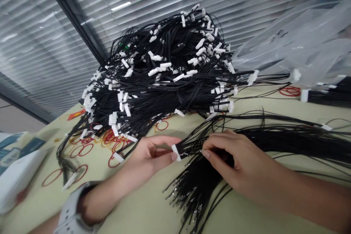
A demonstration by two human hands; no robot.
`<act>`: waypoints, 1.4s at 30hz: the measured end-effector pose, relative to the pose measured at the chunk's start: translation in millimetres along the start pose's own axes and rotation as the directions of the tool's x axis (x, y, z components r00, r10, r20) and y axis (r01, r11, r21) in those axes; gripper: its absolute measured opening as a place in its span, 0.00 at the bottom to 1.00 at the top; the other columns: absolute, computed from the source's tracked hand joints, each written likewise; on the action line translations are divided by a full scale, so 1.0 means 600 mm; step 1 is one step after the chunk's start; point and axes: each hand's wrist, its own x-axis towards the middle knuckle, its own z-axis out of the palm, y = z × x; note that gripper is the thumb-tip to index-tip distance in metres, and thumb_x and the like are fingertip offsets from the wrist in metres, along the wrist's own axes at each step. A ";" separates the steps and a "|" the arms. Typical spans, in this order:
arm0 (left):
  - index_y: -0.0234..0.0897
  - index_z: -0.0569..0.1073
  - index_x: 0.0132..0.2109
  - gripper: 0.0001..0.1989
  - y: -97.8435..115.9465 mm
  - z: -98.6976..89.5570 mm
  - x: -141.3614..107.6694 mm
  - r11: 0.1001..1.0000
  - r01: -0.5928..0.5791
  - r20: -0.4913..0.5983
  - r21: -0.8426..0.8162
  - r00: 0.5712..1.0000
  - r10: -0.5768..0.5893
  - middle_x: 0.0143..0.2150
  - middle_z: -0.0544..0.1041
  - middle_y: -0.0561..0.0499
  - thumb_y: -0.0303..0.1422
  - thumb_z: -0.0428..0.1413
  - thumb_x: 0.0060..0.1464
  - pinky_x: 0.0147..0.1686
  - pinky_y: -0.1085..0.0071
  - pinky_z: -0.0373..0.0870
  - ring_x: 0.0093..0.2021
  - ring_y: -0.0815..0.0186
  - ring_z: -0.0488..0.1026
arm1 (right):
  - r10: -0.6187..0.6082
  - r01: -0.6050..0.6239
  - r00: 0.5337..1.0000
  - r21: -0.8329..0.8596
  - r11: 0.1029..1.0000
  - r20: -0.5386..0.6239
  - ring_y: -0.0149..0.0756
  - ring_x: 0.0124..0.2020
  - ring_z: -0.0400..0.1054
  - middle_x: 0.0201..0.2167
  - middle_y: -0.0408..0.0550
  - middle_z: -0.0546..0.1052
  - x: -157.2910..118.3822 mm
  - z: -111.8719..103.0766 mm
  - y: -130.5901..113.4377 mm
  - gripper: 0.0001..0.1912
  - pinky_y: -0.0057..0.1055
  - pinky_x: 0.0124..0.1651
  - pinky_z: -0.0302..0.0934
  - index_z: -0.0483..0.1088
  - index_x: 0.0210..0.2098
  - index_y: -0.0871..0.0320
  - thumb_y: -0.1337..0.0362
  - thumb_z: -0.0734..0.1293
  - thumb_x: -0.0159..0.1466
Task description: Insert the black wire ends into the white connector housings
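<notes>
The big heap of black wires with white connectors point(164, 80) is walling off the table beyond the left hand point(152, 151), while a thick wire bundle point(276, 142) is crowding the right hand point(233, 157) from the far side. A way through is running along the pale tabletop point(137, 204) near the wrists, between the loose wire ends point(186, 197) and the white package point(16, 172), past scattered red rubber bands point(82, 150).

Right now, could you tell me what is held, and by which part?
Left hand pinches a white connector by its body; right hand pinches its black wires.
</notes>
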 end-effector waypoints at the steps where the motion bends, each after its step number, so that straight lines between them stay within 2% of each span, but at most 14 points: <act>1: 0.37 0.74 0.41 0.12 0.000 0.000 0.000 1.000 0.005 -0.002 0.000 1.000 -0.005 0.29 0.79 0.54 0.25 0.60 0.47 0.27 0.84 0.66 0.26 0.76 0.72 | -0.004 0.004 1.000 0.002 1.000 -0.005 0.27 0.26 0.61 0.23 0.39 0.69 0.000 0.000 0.001 0.09 0.28 0.32 0.53 0.66 0.26 0.57 0.70 0.58 0.60; 10: 0.38 0.74 0.43 0.12 -0.004 -0.004 0.000 1.000 -0.007 0.010 0.006 1.000 0.007 0.30 0.79 0.54 0.27 0.60 0.48 0.27 0.84 0.66 0.27 0.76 0.73 | 0.006 -0.006 1.000 -0.009 1.000 0.020 0.28 0.28 0.61 0.23 0.39 0.69 -0.002 0.001 0.004 0.08 0.29 0.33 0.53 0.65 0.25 0.57 0.69 0.58 0.59; 25: 0.38 0.74 0.42 0.12 -0.004 -0.004 0.000 0.999 -0.021 0.005 0.044 1.000 0.021 0.31 0.79 0.55 0.26 0.59 0.48 0.29 0.85 0.66 0.28 0.77 0.73 | -0.083 0.084 0.995 -0.019 0.996 0.061 0.26 0.26 0.61 0.21 0.38 0.68 0.000 0.000 0.003 0.08 0.29 0.35 0.52 0.64 0.23 0.58 0.71 0.59 0.58; 30: 0.37 0.74 0.41 0.10 -0.004 0.001 -0.003 0.999 -0.036 0.067 0.035 0.997 0.033 0.34 0.80 0.53 0.25 0.59 0.49 0.33 0.82 0.68 0.32 0.74 0.75 | -0.070 0.070 0.997 -0.018 0.997 0.040 0.27 0.26 0.61 0.23 0.39 0.68 -0.001 -0.001 0.002 0.08 0.30 0.35 0.52 0.64 0.26 0.58 0.71 0.57 0.60; 35: 0.36 0.75 0.41 0.11 -0.007 0.008 -0.008 0.991 -0.103 0.137 0.082 0.986 0.091 0.35 0.79 0.52 0.22 0.57 0.49 0.35 0.80 0.69 0.35 0.71 0.74 | -0.135 0.138 0.988 -0.035 0.990 0.073 0.29 0.29 0.62 0.26 0.41 0.69 -0.003 0.003 0.003 0.08 0.32 0.37 0.51 0.64 0.29 0.58 0.71 0.56 0.61; 39: 0.36 0.75 0.42 0.11 -0.005 0.008 -0.006 0.993 -0.082 0.066 0.088 0.995 0.076 0.33 0.79 0.52 0.24 0.58 0.49 0.33 0.79 0.69 0.32 0.71 0.74 | -0.134 0.135 0.989 -0.015 0.991 0.064 0.28 0.29 0.61 0.27 0.40 0.69 -0.001 0.003 0.003 0.07 0.31 0.36 0.52 0.63 0.30 0.58 0.71 0.56 0.62; 42: 0.37 0.74 0.44 0.13 -0.003 0.005 -0.003 0.998 -0.055 0.004 0.040 0.998 0.055 0.35 0.79 0.52 0.26 0.59 0.49 0.34 0.80 0.69 0.33 0.71 0.75 | -0.121 0.122 0.992 0.017 0.992 -0.022 0.26 0.29 0.61 0.27 0.40 0.68 0.000 -0.001 0.003 0.07 0.27 0.34 0.54 0.64 0.30 0.57 0.71 0.57 0.62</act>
